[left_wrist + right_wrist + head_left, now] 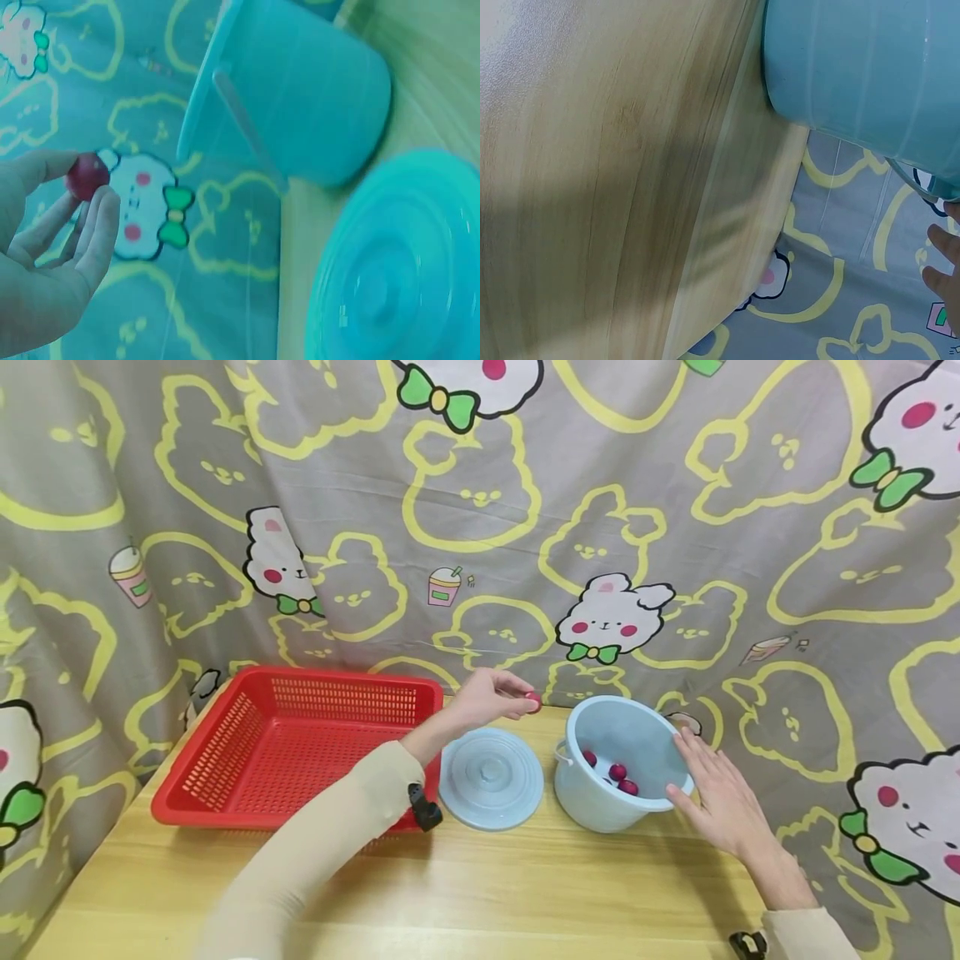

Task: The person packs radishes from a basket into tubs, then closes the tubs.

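My left hand (491, 696) pinches a small dark red ball (533, 701) between thumb and fingertips, in the air above the far edge of a round light-blue lid (491, 777). In the left wrist view the same ball (88, 176) shows clear of the blue bucket (300, 90). The bucket (600, 810) stands open to the right of the lid, with several red balls (627, 787) at its bottom. My right hand (716, 797) rests on the bucket's right rim with fingers extended and thumb at the near side. Only its fingertips (941, 244) enter the right wrist view.
A red perforated plastic basket (300, 814) stands on the left of the wooden table (480, 893), left of the lid. A patterned grey curtain (480, 468) hangs right behind the table's far edge. A thin handle (244, 124) hangs on the bucket's side.
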Demonstrator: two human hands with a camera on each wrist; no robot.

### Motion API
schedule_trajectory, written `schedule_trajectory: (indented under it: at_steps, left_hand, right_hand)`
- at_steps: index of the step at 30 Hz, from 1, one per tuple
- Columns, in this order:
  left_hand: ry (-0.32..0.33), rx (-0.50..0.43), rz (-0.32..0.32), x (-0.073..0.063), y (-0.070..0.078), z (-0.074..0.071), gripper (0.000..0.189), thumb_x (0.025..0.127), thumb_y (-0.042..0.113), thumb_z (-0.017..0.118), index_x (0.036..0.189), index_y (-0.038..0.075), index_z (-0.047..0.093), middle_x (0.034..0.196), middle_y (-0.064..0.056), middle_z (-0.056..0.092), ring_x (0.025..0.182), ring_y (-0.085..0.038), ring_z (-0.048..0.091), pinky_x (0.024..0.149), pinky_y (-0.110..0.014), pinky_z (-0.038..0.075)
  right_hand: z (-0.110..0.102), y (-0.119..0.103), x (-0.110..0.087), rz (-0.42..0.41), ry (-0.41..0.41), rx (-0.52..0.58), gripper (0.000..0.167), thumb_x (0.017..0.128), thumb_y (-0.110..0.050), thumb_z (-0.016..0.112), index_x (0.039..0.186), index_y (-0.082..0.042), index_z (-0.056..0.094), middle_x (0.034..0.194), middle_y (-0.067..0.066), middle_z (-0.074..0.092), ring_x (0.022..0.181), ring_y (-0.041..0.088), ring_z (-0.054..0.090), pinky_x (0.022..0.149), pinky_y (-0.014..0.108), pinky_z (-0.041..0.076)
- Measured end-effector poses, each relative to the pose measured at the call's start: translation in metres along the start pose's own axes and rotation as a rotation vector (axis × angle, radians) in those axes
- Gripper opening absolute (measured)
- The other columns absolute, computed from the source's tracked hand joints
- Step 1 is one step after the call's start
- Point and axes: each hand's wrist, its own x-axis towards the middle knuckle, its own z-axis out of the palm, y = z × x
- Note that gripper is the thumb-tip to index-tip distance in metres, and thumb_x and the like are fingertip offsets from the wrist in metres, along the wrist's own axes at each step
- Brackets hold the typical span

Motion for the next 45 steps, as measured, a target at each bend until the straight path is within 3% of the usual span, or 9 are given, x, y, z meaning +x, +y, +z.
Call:
schedule_trajectory:
  at_steps: [10,18,21,25,31,36,40,45]
  left_hand:
    - [-0.005,-0.038,0.013,0.019,0.011,0.056,0.024,0.093,0.02,0.083,0.114,0.009,0.079,0.104,-0.007,0.08,0.089,-0.022,0.079,0.085,-0.031,0.067]
    - [-0.01,-0.012,0.05,0.027,0.012,0.09,0.021,0.09,0.021,0.086,0.108,0.01,0.08,0.097,-0.001,0.077,0.087,-0.026,0.078,0.077,-0.026,0.066]
    - [-0.006,0.03,0.062,0.028,0.009,0.099,0.02,0.09,0.022,0.086,0.107,0.012,0.081,0.098,0.0,0.075,0.084,-0.016,0.073,0.073,-0.021,0.062]
    - [0.005,0.121,0.076,0.029,0.009,0.108,0.018,0.091,0.023,0.086,0.106,0.014,0.083,0.099,0.003,0.078,0.084,-0.002,0.063,0.071,-0.015,0.054]
    - [0.01,0.201,0.067,0.03,0.016,0.12,0.019,0.09,0.025,0.086,0.106,0.015,0.082,0.099,0.003,0.08,0.088,-0.001,0.064,0.075,-0.016,0.051]
    - [0.02,0.19,0.047,0.029,0.018,0.125,0.019,0.091,0.024,0.086,0.107,0.014,0.081,0.099,0.002,0.079,0.081,-0.002,0.064,0.072,-0.015,0.053]
    - [0.007,0.15,0.063,0.028,0.016,0.124,0.018,0.092,0.021,0.084,0.107,0.012,0.081,0.096,0.0,0.078,0.071,-0.004,0.066,0.065,-0.016,0.054]
    - [-0.012,0.133,0.092,0.026,0.012,0.119,0.022,0.093,0.022,0.083,0.11,0.009,0.08,0.094,0.001,0.076,0.07,-0.004,0.065,0.063,-0.016,0.055]
  right_hand:
    - [0.0,0.001,0.0,-0.002,-0.002,0.005,0.075,0.104,-0.037,0.06,0.165,-0.004,0.031,0.172,0.022,0.032,0.167,0.021,0.015,0.131,0.016,-0.009]
    - [0.001,0.001,0.0,0.003,-0.001,0.008,0.075,0.104,-0.037,0.06,0.166,-0.005,0.03,0.174,0.019,0.029,0.167,0.02,0.015,0.137,0.027,-0.003]
    - [0.002,0.001,0.001,0.002,-0.001,0.012,0.076,0.104,-0.037,0.06,0.166,-0.006,0.03,0.173,0.02,0.031,0.167,0.021,0.016,0.135,0.022,-0.005]
    - [0.002,0.001,0.001,0.005,-0.005,0.014,0.076,0.104,-0.037,0.06,0.166,-0.006,0.029,0.174,0.019,0.03,0.167,0.023,0.017,0.134,0.02,-0.007]
    - [0.002,0.0,-0.001,0.014,-0.006,0.021,0.076,0.104,-0.036,0.06,0.167,-0.007,0.028,0.175,0.017,0.028,0.167,0.022,0.016,0.139,0.031,-0.001]
    - [0.002,0.001,-0.002,0.015,-0.006,0.016,0.076,0.105,-0.037,0.06,0.167,-0.008,0.028,0.173,0.02,0.031,0.167,0.023,0.017,0.138,0.029,-0.003]
    - [0.002,0.001,-0.002,0.017,-0.005,0.015,0.075,0.105,-0.037,0.059,0.167,-0.007,0.028,0.174,0.019,0.029,0.167,0.025,0.018,0.138,0.03,-0.003]
    - [0.002,0.0,-0.001,0.014,-0.001,0.02,0.075,0.105,-0.036,0.059,0.166,-0.006,0.029,0.174,0.02,0.03,0.167,0.024,0.018,0.136,0.024,-0.006]
